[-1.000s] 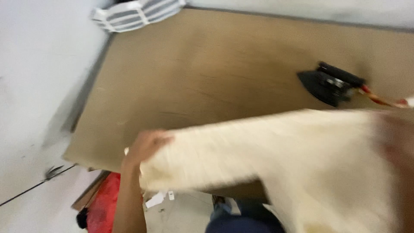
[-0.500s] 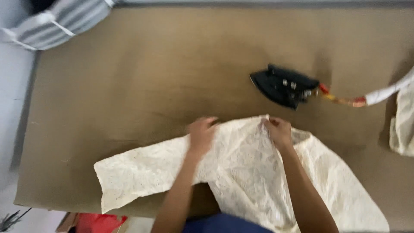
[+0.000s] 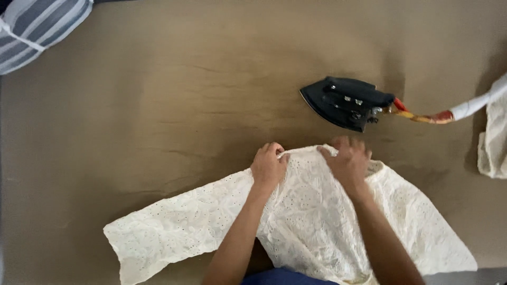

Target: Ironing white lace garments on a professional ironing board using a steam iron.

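Observation:
A cream eyelet-lace garment point(image 3: 296, 227) lies spread on the brown padded table point(image 3: 158, 105), one sleeve reaching out to the left. My left hand point(image 3: 268, 166) pinches the garment's top edge with curled fingers. Just to its right, my right hand point(image 3: 348, 161) presses on the same top edge, fingers bent over the cloth. A black iron point(image 3: 346, 102) rests flat on the table just beyond my right hand, apart from both hands.
The iron's cord point(image 3: 449, 113), wrapped red-orange then white, runs off to the right. Another cream cloth point(image 3: 494, 137) hangs at the right edge. A blue-and-white striped fabric point(image 3: 37, 26) sits at the far left corner.
A second ago the garment was held up, moving across the view. It now lies flat on the table, and both hands have settled close together on its top edge.

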